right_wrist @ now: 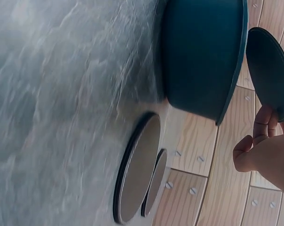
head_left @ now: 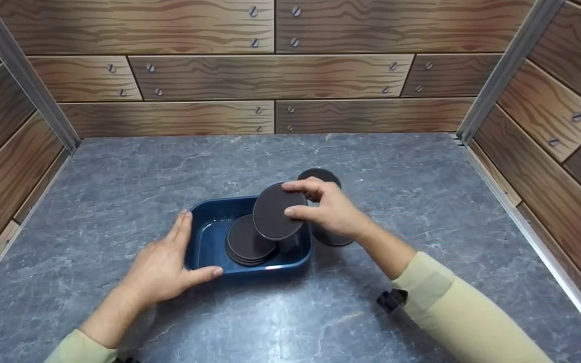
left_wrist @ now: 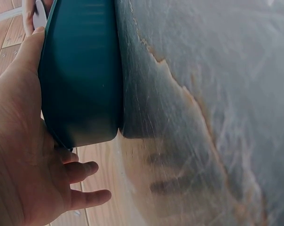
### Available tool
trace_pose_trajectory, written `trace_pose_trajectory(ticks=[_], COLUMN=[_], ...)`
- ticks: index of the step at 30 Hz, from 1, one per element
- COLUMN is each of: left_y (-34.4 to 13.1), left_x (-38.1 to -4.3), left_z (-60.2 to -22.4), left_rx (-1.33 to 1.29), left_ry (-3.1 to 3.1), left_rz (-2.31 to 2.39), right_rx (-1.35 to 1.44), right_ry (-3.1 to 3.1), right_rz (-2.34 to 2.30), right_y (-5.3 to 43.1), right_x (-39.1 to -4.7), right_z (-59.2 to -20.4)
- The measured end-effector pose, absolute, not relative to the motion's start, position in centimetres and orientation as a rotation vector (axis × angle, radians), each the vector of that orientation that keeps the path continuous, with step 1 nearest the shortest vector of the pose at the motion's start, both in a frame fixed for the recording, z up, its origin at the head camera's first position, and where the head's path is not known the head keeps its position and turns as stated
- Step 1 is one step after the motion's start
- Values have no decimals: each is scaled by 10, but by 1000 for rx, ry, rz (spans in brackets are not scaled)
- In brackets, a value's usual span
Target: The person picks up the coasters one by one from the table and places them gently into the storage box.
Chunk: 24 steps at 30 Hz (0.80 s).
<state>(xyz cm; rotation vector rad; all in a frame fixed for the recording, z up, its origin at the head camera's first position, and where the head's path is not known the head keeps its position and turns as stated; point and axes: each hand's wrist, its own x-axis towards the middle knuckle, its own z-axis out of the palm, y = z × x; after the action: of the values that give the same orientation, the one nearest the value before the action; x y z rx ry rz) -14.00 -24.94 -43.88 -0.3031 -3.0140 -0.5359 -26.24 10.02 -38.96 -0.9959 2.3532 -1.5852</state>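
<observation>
My right hand (head_left: 328, 206) pinches a round dark brown coaster (head_left: 276, 214) between thumb and fingers, tilted above the right part of a blue rectangular tray (head_left: 270, 268). Inside the tray lies a short stack of similar coasters (head_left: 250, 239). With fingers extended, my left hand (head_left: 162, 269) rests against the tray's left end, its thumb along the front rim. The left wrist view shows that hand (left_wrist: 29, 141) beside the tray's outer wall (left_wrist: 81, 70). More coasters lie right of the tray: one behind my right hand (head_left: 323, 174), another partly under it (head_left: 333, 239).
A grey marbled tabletop (head_left: 134, 171) spreads around the tray. Wood-patterned panels (head_left: 270, 75) with printed screws enclose the back and both sides. In the right wrist view, two flat piles of coasters (right_wrist: 138, 169) lie on the table near the tray.
</observation>
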Motion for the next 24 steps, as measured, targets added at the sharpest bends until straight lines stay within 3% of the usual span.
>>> trace_pose_trajectory(ticks=[24], left_y=[-249], left_x=[-140], left_z=[-439], left_rx=[-287], left_ry=[-3034], left_rz=[-540], right_rx=[-1164], right_ry=[2650], right_rz=[-1264], right_y=[63], right_x=[-255], right_z=[-416])
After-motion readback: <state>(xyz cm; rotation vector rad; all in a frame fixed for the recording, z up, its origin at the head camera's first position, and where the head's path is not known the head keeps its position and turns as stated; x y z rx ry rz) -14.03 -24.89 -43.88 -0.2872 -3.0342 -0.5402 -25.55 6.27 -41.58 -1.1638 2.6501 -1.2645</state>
